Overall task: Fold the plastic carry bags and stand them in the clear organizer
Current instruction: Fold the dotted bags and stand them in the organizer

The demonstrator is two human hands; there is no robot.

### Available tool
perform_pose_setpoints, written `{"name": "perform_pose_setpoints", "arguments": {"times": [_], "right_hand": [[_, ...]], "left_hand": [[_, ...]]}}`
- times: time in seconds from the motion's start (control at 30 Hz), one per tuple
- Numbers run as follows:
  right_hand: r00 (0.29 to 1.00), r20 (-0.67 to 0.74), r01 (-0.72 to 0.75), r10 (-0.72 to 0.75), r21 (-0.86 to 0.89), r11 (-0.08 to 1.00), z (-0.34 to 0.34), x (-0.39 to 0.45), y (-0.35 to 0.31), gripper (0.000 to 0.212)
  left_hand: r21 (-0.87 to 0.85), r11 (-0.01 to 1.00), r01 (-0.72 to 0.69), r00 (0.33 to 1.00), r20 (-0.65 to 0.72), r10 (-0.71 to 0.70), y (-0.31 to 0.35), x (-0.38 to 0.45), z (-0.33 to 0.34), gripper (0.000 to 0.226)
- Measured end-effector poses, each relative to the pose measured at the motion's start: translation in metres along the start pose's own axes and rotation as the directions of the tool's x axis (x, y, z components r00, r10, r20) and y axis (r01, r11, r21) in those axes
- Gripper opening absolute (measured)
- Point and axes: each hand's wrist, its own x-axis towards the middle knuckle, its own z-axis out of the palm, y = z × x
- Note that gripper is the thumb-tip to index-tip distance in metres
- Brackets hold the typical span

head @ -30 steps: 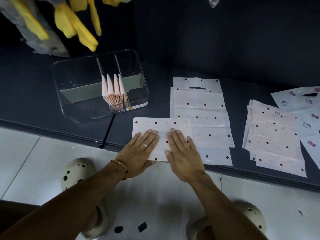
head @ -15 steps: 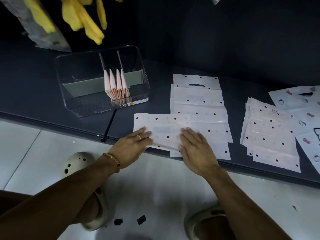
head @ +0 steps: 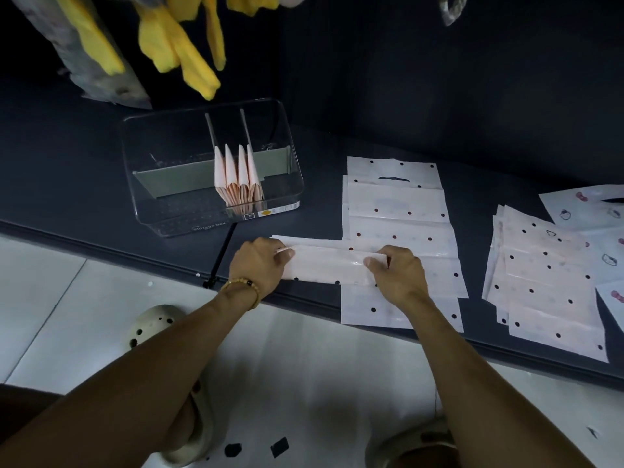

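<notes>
A white dotted plastic bag point(head: 329, 265) lies near the front edge of the dark shelf, its near half turned up and over away from me. My left hand point(head: 260, 265) pinches the folded edge at its left end. My right hand point(head: 396, 273) pinches the same edge at the right end. The clear organizer point(head: 175, 184) stands behind and to the left, with several folded pink-white bags point(head: 238, 179) upright in its middle compartment. A stack of flat dotted bags point(head: 398, 211) lies just right of the bag in my hands and partly under it.
A second pile of dotted bags point(head: 543, 275) lies at the right, with printed bags point(head: 587, 207) beyond it. Yellow cloths point(head: 182, 49) hang above the organizer. The shelf's front edge point(head: 135, 255) runs close to my wrists, white floor tiles below.
Both hands lay flat on the bag a second ago. They slid to its near edge, took hold of it and have lifted it over toward the far edge.
</notes>
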Motion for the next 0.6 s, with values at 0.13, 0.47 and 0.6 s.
{"name": "perform_pose_setpoints", "arguments": {"times": [0.13, 0.47, 0.6], "right_hand": [[0.998, -0.02, 0.052, -0.056, -0.179, 0.982, 0.006, 0.014, -0.001, 0.027], [0.995, -0.088, -0.06, 0.049, -0.127, 0.99, 0.009, 0.028, -0.009, 0.029], [0.992, -0.09, -0.103, 0.092, -0.125, 0.987, 0.009, 0.028, -0.011, 0.031]], "left_hand": [[0.081, 0.989, 0.123, 0.992, -0.052, -0.119, -0.001, 0.012, 0.005, 0.039], [0.206, 0.952, 0.225, 0.972, -0.116, -0.204, -0.006, 0.022, 0.005, 0.042], [0.255, 0.954, 0.155, 0.963, -0.253, -0.089, -0.003, 0.014, 0.002, 0.032]]}}
